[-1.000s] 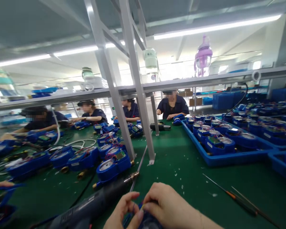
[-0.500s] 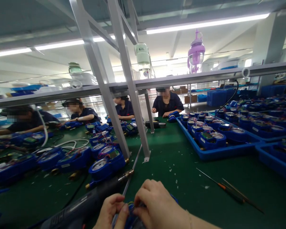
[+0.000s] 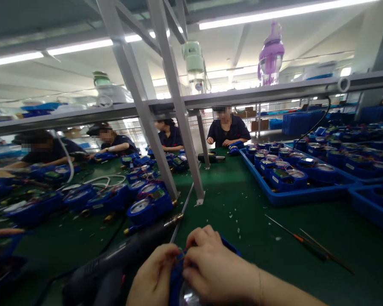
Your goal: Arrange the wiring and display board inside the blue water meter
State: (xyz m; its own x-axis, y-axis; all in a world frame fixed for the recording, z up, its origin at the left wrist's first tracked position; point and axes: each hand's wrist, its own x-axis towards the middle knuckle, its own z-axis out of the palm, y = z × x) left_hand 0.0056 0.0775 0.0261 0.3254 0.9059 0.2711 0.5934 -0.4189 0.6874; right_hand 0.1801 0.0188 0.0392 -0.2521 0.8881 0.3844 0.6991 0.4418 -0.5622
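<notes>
Left hand (image 3: 153,276) has drawn inward, pinching wires (image 3: 181,254); right hand's (image 3: 207,261) grip cannot be told. Wires seem delicate; hold the stiff-looking meter (image 3: 174,287) by its casing (image 3: 175,273).

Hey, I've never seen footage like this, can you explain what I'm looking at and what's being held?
There's no machine: a head-worn camera looks forward and down at someone's own bare left hand and right hand. Their fingertips work close together over a blue unit, by some thin wires; exactly what's pinched is hidden. On the green tabletop lie a dark gun-shaped tool, two slim tools and more blue units, some in a blue tray. Co-workers sit beyond.
</notes>
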